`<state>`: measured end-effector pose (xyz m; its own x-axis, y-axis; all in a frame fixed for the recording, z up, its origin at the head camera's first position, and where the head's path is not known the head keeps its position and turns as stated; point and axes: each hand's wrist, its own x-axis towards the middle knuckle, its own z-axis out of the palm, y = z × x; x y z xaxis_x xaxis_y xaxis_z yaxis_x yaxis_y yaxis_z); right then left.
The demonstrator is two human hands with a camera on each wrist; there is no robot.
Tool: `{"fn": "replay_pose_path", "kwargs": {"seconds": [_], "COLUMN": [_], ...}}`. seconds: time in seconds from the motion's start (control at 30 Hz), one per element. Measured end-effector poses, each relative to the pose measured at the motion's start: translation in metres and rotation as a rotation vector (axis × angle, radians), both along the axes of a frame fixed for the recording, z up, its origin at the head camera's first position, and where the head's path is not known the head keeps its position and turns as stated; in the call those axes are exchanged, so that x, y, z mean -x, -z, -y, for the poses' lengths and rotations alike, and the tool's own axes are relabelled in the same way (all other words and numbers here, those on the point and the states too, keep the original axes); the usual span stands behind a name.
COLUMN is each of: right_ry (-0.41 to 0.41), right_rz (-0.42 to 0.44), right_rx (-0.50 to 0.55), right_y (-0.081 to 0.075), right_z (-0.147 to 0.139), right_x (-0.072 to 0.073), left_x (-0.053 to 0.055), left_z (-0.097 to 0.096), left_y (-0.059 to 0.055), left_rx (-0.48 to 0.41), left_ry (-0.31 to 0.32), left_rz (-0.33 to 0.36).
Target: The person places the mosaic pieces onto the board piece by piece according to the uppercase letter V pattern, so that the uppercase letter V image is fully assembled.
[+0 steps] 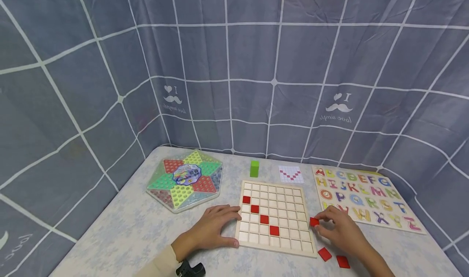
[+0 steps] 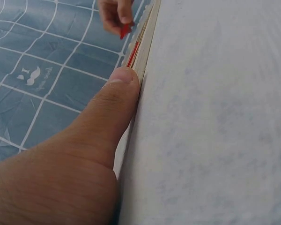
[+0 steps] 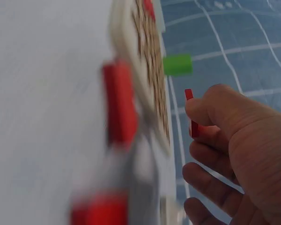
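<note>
A square wooden grid board (image 1: pixel 277 249) lies on the table, with several red tiles set in its cells in a diagonal line. My left hand (image 1: pixel 216 228) rests at the board's left edge, fingers and thumb extended; the left wrist view shows the thumb (image 2: pixel 117 93) against the board's side. Thumb and fingers of my right hand (image 1: pixel 340 230) pinch a red square tile (image 1: pixel 314 221) by the board's right edge. In the right wrist view this tile (image 3: pixel 194 127) is held on edge, off the table. Two loose red tiles, one (image 1: pixel 324 254) nearer the board and another (image 1: pixel 343 262), lie below the right hand.
A green block (image 1: pixel 254 169) stands behind the board, beside a small pattern card (image 1: pixel 291 174) showing a red V of squares. At left lies a hexagonal star-patterned game board (image 1: pixel 187 181). An alphabet puzzle board (image 1: pixel 370 199) lies at right. A grid-lined curtain (image 1: pixel 253 57) hangs behind the table.
</note>
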<state>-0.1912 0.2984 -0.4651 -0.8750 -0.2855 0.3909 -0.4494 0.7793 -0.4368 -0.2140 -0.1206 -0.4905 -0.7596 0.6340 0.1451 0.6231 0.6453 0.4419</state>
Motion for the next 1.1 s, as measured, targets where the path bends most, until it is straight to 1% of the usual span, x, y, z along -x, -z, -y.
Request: {"fn": "replay_pose_path", "kwargs": {"seconds": [0.1,0.23,0.33,0.43,0.57,0.9,1.0,1.1], "right_ry": [-0.079,-0.154,-0.164,-0.148,-0.137,-0.233,-0.235,-0.218], "right_rz": [0.010,0.086,0.149,0.180,0.174,0.089,0.077,0.078], "right_rx": [0.029,0.061,0.056,0.029,0.015,0.012,0.021,0.024], "right_y": [0.001,0.004,0.006,0.008,0.010,0.014,0.015,0.015], "right_z": [0.017,0.040,0.053,0.062,0.065,0.061,0.063,0.064], "right_x": [0.011,0.021,0.025,0.028,0.028,0.026,0.026,0.025], "left_x": [0.001,0.000,-0.001,-0.002,-0.002,-0.002,-0.001,-0.001], "left_z": [-0.001,-0.001,-0.001,-0.001,-0.001,-0.001,-0.001,-0.001], "left_y": [0.000,0.000,-0.001,-0.003,-0.004,-0.001,-0.001,0.000], "left_rx": [0.004,0.004,0.003,0.000,-0.007,-0.018,-0.014,-0.009], "left_ry": [-0.001,0.003,0.006,0.004,0.001,0.001,0.000,0.000], "left_rz": [-0.003,-0.001,0.003,0.007,0.011,0.015,0.005,0.004]}}
